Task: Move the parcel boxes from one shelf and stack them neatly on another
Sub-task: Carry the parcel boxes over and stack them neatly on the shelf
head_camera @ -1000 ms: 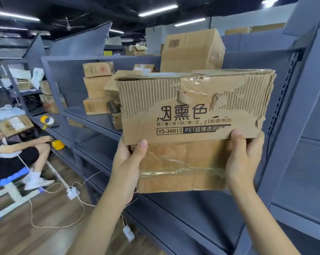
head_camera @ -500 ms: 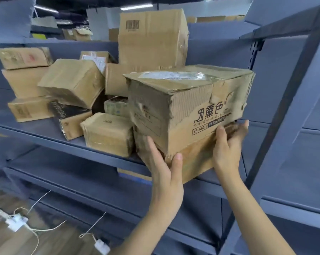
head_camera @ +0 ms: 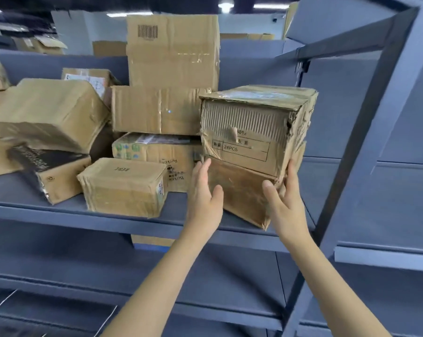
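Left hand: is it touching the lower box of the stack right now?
Cannot tell. In the head view the left hand is open beside the lower box, overlapping its left edge; neither contact nor gap shows plainly.

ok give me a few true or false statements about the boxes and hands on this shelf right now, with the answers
1. The torn box marked 24PCS sits on top of another box. True.
2. The left hand is closed around the small taped box. False: it is open beside the lower box of the pair, apart from the small taped one.
3. The tall box with a barcode stands on top of another box. True.
4. The right hand grips the shelf upright. False: it is open at the lower box's right corner.
5. The shelf holds only one parcel. False: it holds many.
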